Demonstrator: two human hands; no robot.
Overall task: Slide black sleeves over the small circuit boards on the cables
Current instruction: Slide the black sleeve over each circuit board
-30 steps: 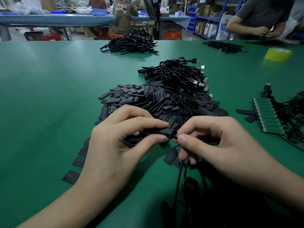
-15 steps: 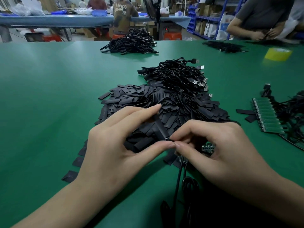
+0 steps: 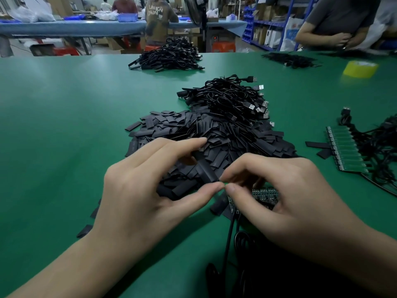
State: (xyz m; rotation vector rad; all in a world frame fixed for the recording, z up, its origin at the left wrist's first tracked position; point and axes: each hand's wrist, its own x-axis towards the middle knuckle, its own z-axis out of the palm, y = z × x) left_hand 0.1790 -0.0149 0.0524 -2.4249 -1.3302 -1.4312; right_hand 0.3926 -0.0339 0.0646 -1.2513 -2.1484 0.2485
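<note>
A big heap of flat black sleeves (image 3: 214, 136) lies on the green table (image 3: 64, 125) in front of me. My left hand (image 3: 146, 190) holds one black sleeve (image 3: 207, 173) between thumb and fingers, its end pointing at my right hand. My right hand (image 3: 285, 196) pinches the tip of a small circuit board at the sleeve's mouth; the board itself is mostly hidden by the fingers. Under my right palm lies a strip of dark circuit boards (image 3: 265, 193), and black cables (image 3: 229, 235) run from it toward me.
A pile of black USB cables (image 3: 232, 100) sits behind the sleeves. A green panel of circuit boards (image 3: 343, 147) with tangled cables lies at right. More cable piles (image 3: 169, 57) and a yellow tape roll (image 3: 359, 68) are farther back. A person (image 3: 341, 20) stands at the far right.
My left hand has lifted its index finger off the sleeve and turned the sleeve up toward the heap. My right hand has closed in on the sleeve's end.
</note>
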